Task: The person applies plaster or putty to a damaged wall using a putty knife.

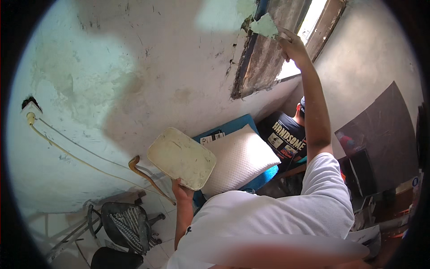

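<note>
My left hand (182,192) grips the near edge of a stained cream plastic lid (181,157), rectangular with rounded corners, and tilts it up in front of the wall. High on the right, my right hand (292,47) is raised to the window's edge. Its fingers are curled, with the index finger stretched along a flat pale green piece (265,26), shaped like a putty knife blade. That piece lies against the chipped plaster beside the dark window frame (251,56). Any handle inside my right fist is hidden.
A white textured pillow (242,157) lies on blue bedding below the window. Close to my right arm sits a person in a dark shirt (280,134). A wooden cane (150,178) leans left of the lid. Cables run from a wall socket (31,110). A dark chair (125,226) stands lower left.
</note>
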`<state>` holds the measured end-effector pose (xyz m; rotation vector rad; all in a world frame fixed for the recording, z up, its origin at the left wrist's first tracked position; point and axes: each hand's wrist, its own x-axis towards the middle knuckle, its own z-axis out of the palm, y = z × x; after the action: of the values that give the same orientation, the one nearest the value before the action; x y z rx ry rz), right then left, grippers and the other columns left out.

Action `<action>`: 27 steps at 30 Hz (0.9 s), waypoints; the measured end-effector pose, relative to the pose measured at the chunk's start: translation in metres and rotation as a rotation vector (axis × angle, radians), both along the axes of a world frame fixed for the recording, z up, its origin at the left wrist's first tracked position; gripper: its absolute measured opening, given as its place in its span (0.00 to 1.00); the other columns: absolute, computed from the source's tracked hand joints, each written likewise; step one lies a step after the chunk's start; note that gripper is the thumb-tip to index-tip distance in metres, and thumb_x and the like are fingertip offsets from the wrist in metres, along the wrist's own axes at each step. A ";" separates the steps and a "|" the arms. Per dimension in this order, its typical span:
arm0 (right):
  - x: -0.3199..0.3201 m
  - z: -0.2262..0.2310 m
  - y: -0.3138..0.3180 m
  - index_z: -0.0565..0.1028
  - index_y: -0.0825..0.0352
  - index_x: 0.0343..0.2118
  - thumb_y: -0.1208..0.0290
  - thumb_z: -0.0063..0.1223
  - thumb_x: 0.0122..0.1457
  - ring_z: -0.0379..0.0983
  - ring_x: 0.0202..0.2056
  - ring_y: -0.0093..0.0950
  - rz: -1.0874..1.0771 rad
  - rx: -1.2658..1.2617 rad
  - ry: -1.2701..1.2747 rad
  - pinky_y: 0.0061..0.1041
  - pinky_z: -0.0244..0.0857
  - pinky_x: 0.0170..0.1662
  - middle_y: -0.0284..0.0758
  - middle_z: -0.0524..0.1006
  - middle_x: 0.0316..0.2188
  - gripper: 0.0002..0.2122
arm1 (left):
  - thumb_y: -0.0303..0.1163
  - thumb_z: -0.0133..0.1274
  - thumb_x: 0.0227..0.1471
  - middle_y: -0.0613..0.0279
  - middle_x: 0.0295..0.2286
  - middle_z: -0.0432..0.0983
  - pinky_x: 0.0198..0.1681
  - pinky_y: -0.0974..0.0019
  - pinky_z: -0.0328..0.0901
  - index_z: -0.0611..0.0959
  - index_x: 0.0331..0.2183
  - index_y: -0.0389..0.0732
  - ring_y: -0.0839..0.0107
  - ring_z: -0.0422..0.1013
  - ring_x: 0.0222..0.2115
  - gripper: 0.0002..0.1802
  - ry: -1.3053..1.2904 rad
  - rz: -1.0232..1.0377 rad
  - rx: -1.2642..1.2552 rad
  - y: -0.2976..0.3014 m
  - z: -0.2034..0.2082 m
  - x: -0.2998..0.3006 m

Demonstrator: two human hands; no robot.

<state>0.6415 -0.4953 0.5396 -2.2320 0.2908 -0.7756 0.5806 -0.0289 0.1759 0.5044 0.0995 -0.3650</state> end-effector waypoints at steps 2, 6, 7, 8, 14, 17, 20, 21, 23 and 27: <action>-0.002 -0.013 -0.005 0.67 0.65 0.58 0.71 0.46 0.61 0.63 0.12 0.17 0.076 0.124 -0.146 0.20 0.55 0.13 0.29 0.69 0.17 0.21 | 0.34 0.55 0.40 0.53 0.53 0.66 0.57 0.48 0.63 0.65 0.57 0.39 0.52 0.65 0.54 0.40 -0.009 -0.005 0.001 -0.004 0.006 -0.004; -0.005 -0.041 0.012 0.67 0.68 0.57 0.73 0.45 0.60 0.60 0.12 0.18 0.182 0.325 -0.219 0.19 0.54 0.14 0.29 0.68 0.16 0.20 | 0.34 0.55 0.41 0.52 0.54 0.66 0.58 0.48 0.61 0.66 0.57 0.37 0.52 0.64 0.55 0.39 -0.012 0.003 0.004 -0.008 0.018 -0.014; -0.008 -0.048 0.027 0.67 0.68 0.57 0.74 0.44 0.61 0.58 0.11 0.18 0.216 0.354 -0.245 0.19 0.55 0.15 0.30 0.67 0.16 0.20 | 0.34 0.55 0.41 0.52 0.54 0.66 0.58 0.48 0.61 0.66 0.57 0.37 0.52 0.64 0.55 0.39 0.008 0.032 0.004 -0.008 0.019 -0.013; -0.013 -0.056 0.038 0.67 0.68 0.57 0.76 0.43 0.61 0.57 0.11 0.17 0.248 0.386 -0.268 0.18 0.55 0.15 0.30 0.67 0.15 0.20 | 0.33 0.54 0.43 0.52 0.55 0.64 0.59 0.47 0.60 0.63 0.59 0.38 0.52 0.63 0.56 0.39 -0.001 -0.017 -0.028 -0.008 0.021 -0.007; -0.041 -0.133 0.106 0.63 0.72 0.58 0.77 0.43 0.64 0.54 0.10 0.15 0.568 0.632 -0.266 0.16 0.56 0.15 0.34 0.70 0.19 0.20 | 0.30 0.52 0.48 0.52 0.57 0.61 0.61 0.45 0.57 0.58 0.61 0.41 0.52 0.59 0.58 0.39 -0.108 -0.031 -0.085 -0.028 0.081 0.021; -0.064 -0.171 0.142 0.65 0.73 0.57 0.78 0.44 0.63 0.58 0.12 0.16 0.589 0.603 -0.180 0.16 0.57 0.17 0.36 0.73 0.23 0.18 | 0.30 0.51 0.48 0.52 0.55 0.62 0.60 0.46 0.59 0.59 0.60 0.40 0.53 0.61 0.57 0.37 -0.228 0.010 -0.075 -0.036 0.118 0.029; -0.078 -0.206 0.164 0.72 0.71 0.52 0.82 0.49 0.56 0.67 0.17 0.20 0.603 0.360 -0.176 0.18 0.62 0.21 0.35 0.75 0.24 0.18 | 0.33 0.52 0.49 0.51 0.55 0.65 0.60 0.47 0.58 0.64 0.58 0.37 0.53 0.63 0.56 0.35 -0.253 0.050 -0.086 -0.037 0.128 0.038; -0.078 -0.207 0.175 0.74 0.69 0.49 0.83 0.52 0.53 0.69 0.19 0.22 0.638 0.020 -0.302 0.19 0.63 0.22 0.35 0.75 0.24 0.18 | 0.32 0.51 0.48 0.51 0.54 0.65 0.59 0.47 0.60 0.62 0.58 0.37 0.54 0.63 0.55 0.36 -0.267 0.044 -0.097 -0.036 0.128 0.041; -0.087 -0.210 0.191 0.80 0.63 0.43 0.84 0.58 0.43 0.71 0.22 0.27 0.697 -0.370 -0.425 0.24 0.66 0.25 0.34 0.73 0.24 0.20 | 0.32 0.50 0.46 0.50 0.53 0.64 0.58 0.46 0.61 0.61 0.58 0.37 0.54 0.63 0.55 0.36 -0.260 0.046 -0.111 -0.030 0.128 0.041; -0.100 -0.214 0.194 0.81 0.60 0.41 0.82 0.59 0.41 0.71 0.23 0.26 0.752 -0.690 -0.316 0.25 0.67 0.26 0.31 0.71 0.24 0.20 | 0.32 0.52 0.46 0.51 0.52 0.69 0.58 0.46 0.61 0.67 0.57 0.36 0.54 0.66 0.54 0.34 -0.311 0.108 -0.216 -0.015 0.120 0.042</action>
<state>0.5416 -0.3009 0.3258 -2.4771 -1.0566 -0.8455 0.6225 -0.0438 0.2959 0.3350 -0.2110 -0.1856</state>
